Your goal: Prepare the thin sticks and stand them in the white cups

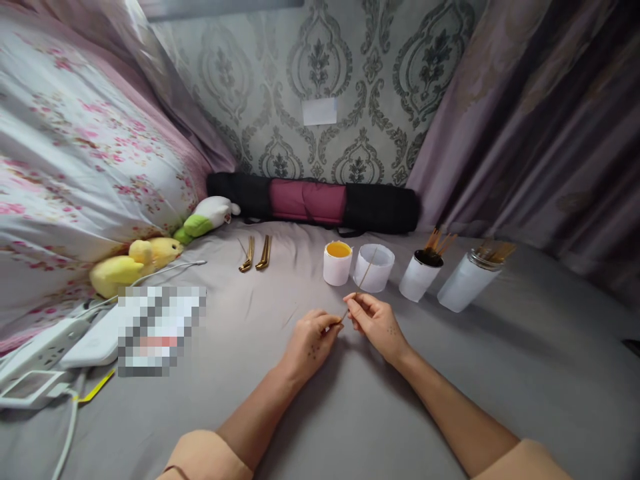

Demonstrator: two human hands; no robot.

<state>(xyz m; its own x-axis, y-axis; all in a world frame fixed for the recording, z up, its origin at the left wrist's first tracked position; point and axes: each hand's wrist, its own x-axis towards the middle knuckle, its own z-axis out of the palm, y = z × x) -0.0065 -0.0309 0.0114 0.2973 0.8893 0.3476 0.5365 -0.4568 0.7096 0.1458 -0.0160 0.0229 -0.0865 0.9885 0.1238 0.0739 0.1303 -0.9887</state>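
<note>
Evidently, the step in hand was a two-handed pinch on a thin, straight brown stick (368, 269). The left hand (311, 340) had thumb and fingertips closed on its lower end; the right hand (377, 325) gripped it just above, thumb against fingers. The stick slanted upward over the grey cloth (380, 413), its free end in front of a wide, short, translucent white tub (382, 277). Judgement: the next move called for light, steady fingertips, the stick being slender.

Counts: hands, 2; held stick, 1; pale containers, 4, namely the tub, a short white cup with yellow inside (337, 270), a white cylinder with a dark mouth (416, 283) and a tall white jar (463, 290). The last two held brown sticks, too tangled to count. Bundles of gold, bent-ended rods (263, 260): 2, left of the cup.
</note>
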